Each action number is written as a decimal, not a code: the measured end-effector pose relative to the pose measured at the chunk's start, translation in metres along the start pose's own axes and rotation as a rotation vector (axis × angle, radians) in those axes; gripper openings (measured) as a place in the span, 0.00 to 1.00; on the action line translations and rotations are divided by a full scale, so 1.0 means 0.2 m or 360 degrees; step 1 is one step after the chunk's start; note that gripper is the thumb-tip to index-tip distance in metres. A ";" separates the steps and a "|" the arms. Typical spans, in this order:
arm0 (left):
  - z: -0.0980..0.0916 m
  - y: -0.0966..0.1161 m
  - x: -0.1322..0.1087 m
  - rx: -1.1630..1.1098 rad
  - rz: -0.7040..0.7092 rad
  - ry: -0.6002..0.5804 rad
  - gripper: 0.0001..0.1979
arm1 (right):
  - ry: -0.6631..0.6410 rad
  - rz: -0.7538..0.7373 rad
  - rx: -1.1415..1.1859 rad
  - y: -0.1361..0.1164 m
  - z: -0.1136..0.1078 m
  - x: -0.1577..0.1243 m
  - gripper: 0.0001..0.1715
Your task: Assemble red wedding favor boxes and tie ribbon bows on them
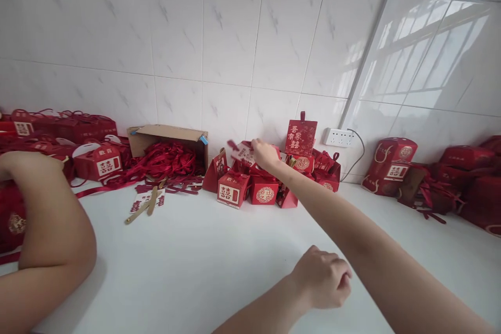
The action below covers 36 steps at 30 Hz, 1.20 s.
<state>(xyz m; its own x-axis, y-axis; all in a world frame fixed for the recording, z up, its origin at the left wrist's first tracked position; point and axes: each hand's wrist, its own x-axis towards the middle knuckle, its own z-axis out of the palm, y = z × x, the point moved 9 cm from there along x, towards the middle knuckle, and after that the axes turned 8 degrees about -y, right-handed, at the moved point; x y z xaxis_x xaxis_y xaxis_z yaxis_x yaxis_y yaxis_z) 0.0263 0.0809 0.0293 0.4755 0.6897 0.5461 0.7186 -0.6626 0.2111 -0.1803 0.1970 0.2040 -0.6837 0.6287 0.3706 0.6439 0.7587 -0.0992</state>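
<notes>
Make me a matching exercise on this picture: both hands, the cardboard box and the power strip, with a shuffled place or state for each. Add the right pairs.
Column one:
1. Left hand
2. Right hand
3. Cardboard box
4. Power strip

Column two:
A. filled with red ribbons
B. at the middle group of red boxes
C. white, with a grey cable at its end
D. curled, over the bare white tabletop

Right pairs: 1-D, 2-B, 3-A, 4-C
</notes>
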 end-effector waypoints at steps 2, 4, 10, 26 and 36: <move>-0.10 0.00 -0.01 -0.0057 0.0005 0.0241 0.07 | 0.0123 0.0088 0.0055 0.11 -0.12 -0.13 0.10; -0.24 0.03 -0.05 -0.0103 0.0099 0.0559 0.11 | 0.0238 0.0183 0.0196 0.26 -0.21 -0.32 0.15; -0.55 0.14 -0.13 0.0030 0.0349 0.1092 0.17 | 0.0318 0.0390 0.0946 0.70 -0.07 -1.08 0.18; -0.54 -0.24 -0.03 -0.0907 -0.0547 0.0824 0.07 | 0.0768 0.0226 0.0321 0.56 -0.21 -1.45 0.18; -0.63 -0.06 0.01 -0.0877 -0.0122 0.0789 0.07 | 0.0813 -0.0229 0.0431 0.40 -0.25 -1.48 0.03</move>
<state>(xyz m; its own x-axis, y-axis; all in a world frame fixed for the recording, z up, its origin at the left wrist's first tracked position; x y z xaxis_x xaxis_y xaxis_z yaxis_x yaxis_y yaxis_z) -0.0442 0.0539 0.1297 0.0560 0.6134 0.7878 0.3200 -0.7585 0.5678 0.0906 0.0621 0.1334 -0.4627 0.4053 0.7884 0.4003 0.8890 -0.2221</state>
